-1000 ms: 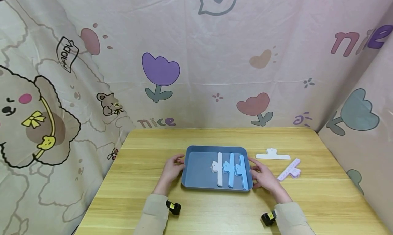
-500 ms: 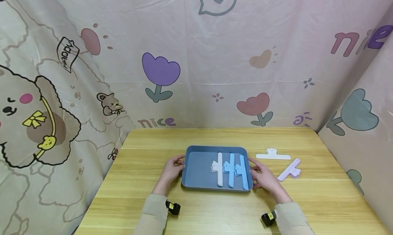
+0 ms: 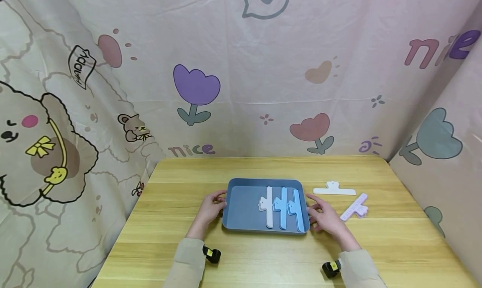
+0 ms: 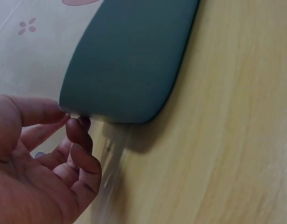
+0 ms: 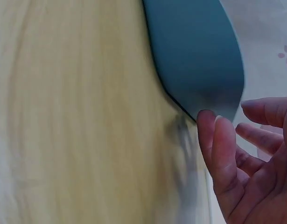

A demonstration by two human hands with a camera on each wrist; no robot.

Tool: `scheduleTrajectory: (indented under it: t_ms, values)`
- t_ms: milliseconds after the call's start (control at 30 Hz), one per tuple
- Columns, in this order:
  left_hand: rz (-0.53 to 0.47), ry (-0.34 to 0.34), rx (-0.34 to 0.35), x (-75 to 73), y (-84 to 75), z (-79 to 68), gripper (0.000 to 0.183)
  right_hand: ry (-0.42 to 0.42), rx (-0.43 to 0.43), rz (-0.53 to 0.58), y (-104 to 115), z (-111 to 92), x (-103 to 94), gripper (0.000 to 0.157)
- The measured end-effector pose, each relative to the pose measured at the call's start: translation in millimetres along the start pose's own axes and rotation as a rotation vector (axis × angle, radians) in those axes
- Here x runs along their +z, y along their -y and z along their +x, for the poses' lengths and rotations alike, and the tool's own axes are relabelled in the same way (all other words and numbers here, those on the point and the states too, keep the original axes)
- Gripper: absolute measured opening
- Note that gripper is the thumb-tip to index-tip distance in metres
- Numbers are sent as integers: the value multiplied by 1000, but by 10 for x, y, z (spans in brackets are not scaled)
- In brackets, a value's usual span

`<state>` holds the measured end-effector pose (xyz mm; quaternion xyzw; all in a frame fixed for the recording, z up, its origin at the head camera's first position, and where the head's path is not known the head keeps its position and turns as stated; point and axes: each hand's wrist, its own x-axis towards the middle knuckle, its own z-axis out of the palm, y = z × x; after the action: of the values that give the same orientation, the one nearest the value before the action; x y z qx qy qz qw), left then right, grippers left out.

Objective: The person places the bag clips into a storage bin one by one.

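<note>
A shallow blue-grey tray [image 3: 242,208] lies on the wooden table. One white wide-bar clip [image 3: 269,210] and two light blue wide-bar clips, the middle one [image 3: 283,208] and the slightly slanted outer one [image 3: 298,210], line up in its right half. At the tray's left end, my left hand [image 3: 209,207] grips the edge with curled fingers; its fingertips meet the rim in the left wrist view. My right hand [image 3: 324,217] is beside the right end, fingers loosely bent. In the right wrist view a small gap separates its thumb from the rim, and two fingertips overlap the tray's corner.
Right of the tray lie a second white clip [image 3: 334,190], set crosswise, and a slanted lilac clip [image 3: 355,207]. A printed curtain [image 3: 241,125] hangs behind the wooden table [image 3: 263,263] and at both sides. Black wrist cameras are strapped to both sleeves.
My right hand has drawn slightly away from the tray's right end. My left hand, the tray and the clips look the same as before; the head view shifts very slightly.
</note>
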<state>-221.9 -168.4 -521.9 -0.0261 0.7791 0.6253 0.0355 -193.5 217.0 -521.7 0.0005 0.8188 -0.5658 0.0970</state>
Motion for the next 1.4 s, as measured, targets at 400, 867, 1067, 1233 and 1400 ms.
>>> scheduleTrajectory:
  t_ms: [400, 867, 1067, 1233, 1400]
  values:
    - [6, 11, -3, -3, 16, 3, 43, -156, -34, 77, 50, -212, -419, 47]
    - [-4, -11, 6, 15, 2, -19, 43, -471, 78, 107, -217, -404, -965, 47]
    - [-6, -11, -2, 17, 6, -16, 42, -519, 145, 141, -263, -464, -1071, 45]
    - [7, -13, -5, 19, 4, -15, 42, -552, 204, 191, -298, -469, -1120, 43]
    - [7, -11, -6, 22, 15, -9, 42, -555, 245, 188, -330, -459, -1120, 53]
